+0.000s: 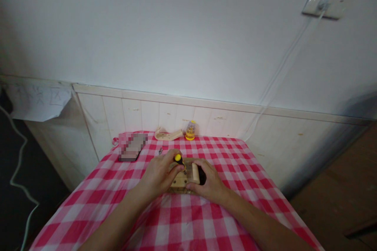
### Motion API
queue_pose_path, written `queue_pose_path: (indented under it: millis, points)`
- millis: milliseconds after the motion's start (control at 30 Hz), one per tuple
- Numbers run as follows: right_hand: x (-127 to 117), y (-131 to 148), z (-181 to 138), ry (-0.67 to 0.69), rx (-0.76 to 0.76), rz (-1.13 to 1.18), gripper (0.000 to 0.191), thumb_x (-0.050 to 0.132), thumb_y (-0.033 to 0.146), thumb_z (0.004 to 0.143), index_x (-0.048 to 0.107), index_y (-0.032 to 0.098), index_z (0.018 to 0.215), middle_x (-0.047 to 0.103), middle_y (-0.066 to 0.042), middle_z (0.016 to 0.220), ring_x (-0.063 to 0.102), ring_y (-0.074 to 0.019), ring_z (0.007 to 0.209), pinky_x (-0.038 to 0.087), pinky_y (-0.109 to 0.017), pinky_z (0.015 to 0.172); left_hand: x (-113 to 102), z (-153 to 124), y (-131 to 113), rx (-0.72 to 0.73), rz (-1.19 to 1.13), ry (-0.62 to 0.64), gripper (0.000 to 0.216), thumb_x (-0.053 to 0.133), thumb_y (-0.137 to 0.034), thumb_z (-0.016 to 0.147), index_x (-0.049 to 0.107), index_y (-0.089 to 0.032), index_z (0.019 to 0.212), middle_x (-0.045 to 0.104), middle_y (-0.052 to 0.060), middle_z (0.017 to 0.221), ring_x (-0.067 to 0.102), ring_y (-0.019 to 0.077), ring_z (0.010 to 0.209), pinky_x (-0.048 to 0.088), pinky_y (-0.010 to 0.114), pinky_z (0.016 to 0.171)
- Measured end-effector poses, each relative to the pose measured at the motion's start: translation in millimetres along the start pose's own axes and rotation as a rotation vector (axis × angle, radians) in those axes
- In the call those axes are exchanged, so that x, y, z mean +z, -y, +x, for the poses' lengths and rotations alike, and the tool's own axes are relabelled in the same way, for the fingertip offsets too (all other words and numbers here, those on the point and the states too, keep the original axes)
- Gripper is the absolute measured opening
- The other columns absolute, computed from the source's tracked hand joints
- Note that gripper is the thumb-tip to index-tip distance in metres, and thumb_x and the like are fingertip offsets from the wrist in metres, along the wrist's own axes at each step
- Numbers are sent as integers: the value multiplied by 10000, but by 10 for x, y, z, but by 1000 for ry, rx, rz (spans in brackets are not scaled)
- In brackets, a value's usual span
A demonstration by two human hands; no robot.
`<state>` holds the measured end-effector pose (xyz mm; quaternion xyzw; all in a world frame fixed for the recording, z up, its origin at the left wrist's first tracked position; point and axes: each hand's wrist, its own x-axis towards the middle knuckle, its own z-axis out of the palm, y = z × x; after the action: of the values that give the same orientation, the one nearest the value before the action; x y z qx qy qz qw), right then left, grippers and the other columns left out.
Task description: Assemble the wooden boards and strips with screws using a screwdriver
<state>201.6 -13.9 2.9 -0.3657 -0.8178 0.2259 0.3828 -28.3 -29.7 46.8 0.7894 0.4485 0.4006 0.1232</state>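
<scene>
My left hand [165,170] is closed round a screwdriver [178,158] with a black and yellow handle. The tool stands nearly upright over a pale wooden assembly [179,182], which has several dark screw heads in its flat face. Whether its tip sits in a screw is too small to tell. On the right, my right hand [207,180] grips the raised wooden end piece [196,173] of that assembly between thumb and fingers. Beneath the wood lies a brownish board or mat [184,191], partly covered by my hands.
A red and white checked cloth [182,223] covers the table. Along the back are a curved wooden part [167,135] and a yellow-based container [190,130]. Small metal bits [160,151] lie nearer, and a pixelated flat object [132,147] at left. A cable [279,70] hangs from the wall socket [324,2].
</scene>
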Motion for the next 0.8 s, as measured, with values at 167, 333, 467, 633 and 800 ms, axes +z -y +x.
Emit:
queue_pose_path:
  millis: [167,333,467,633,800]
  points:
    - [-3,9,0,-1,-5,-10,678,883,328,705,555,293,1297,661,-69,1245,638,-270,1124,517,-434,949,0,-13,-9,4,2,8,179,544,-294,926,553,-248,1098,725,15,890,701,212,791,485,302,701]
    - [3,6,-6,-23,7,-21,665,892,306,688,564,283,1267,667,-70,1216,642,-271,1094,523,-428,925,29,-43,66,44,-45,-102,206,608,-328,914,573,-237,1096,737,28,943,707,192,847,517,288,747]
    - [7,-10,-13,-15,23,-17,659,884,349,703,565,268,1274,660,-83,1238,637,-277,1111,518,-438,939,30,-55,173,50,-49,-303,303,649,-328,900,573,-232,1177,742,36,990,708,188,892,539,285,778]
    - [14,-28,-21,-25,18,-16,678,894,337,690,561,270,1277,656,-84,1244,634,-279,1123,517,-436,945,-13,-19,237,47,30,-495,317,683,-337,880,583,-206,1151,701,-2,830,674,159,746,539,273,725]
    - [15,-20,-20,-29,25,-32,677,899,314,682,559,263,1266,657,-90,1241,635,-282,1118,515,-443,948,-17,0,246,54,75,-536,289,696,-330,866,574,-195,1091,657,-24,754,642,149,682,527,267,684]
